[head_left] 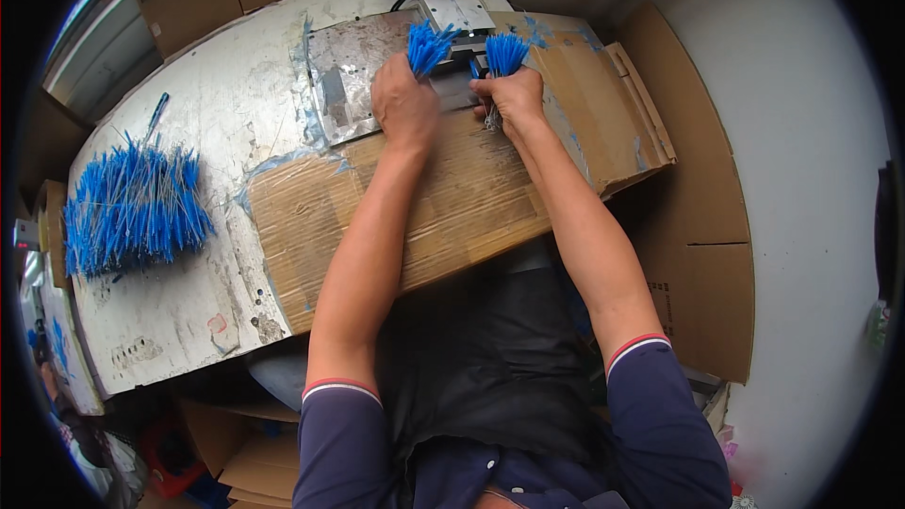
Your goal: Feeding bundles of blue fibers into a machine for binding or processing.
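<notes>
Both hands, left [403, 104] & right [514, 94], clutch blue wire bundles [429, 44] nr cardboard's [452, 207] far edge.

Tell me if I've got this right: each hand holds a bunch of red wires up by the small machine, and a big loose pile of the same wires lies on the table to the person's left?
Nearly. The wires are blue, not red. The head view shows the left hand and the right hand each closed on a bunch of blue wires by the small machine, and the big loose pile on the table to the person's left is blue too.

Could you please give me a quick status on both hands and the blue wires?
Left hand shut on blue bundle. Right hand shut on second bundle. Loose wire pile apart, far left.
</notes>
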Available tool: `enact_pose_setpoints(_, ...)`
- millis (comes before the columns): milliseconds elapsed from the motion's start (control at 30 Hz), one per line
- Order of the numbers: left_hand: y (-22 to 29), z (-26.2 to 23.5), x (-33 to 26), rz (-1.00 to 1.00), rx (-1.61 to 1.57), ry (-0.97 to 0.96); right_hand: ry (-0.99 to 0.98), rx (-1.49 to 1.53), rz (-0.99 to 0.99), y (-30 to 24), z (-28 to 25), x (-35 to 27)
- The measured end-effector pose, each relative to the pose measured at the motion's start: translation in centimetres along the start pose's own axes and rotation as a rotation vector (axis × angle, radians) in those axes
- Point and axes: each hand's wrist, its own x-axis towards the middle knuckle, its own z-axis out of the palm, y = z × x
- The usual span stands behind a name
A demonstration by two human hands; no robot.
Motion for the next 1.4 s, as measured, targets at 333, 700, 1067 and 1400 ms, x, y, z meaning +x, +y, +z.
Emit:
enact_pose_setpoints(333,0.9,-0.6,-0.1,-0.044,0.032,-0.227,-0.228,0.3,0.06,-0.2,-2.6,-1.1)
enact_pose_setpoints(700,1.1,-0.7,-0.2,-0.053,-0.003,-0.24,-0.254,0.293,0.068,0.8,-3.4,-0.7)
enact_pose_setpoints(1067,0.6,-0.1,-0.4,0.101,0.104,-0.226,-0.323,0.43,0.141,0.7,-4.3,-1.1)
enact_pose_setpoints(1400,0.5,-0.2,-0.3,-0.175,-0.103,-0.227,-0.301,0.256,0.096,0.3,-2.8,-1.7)
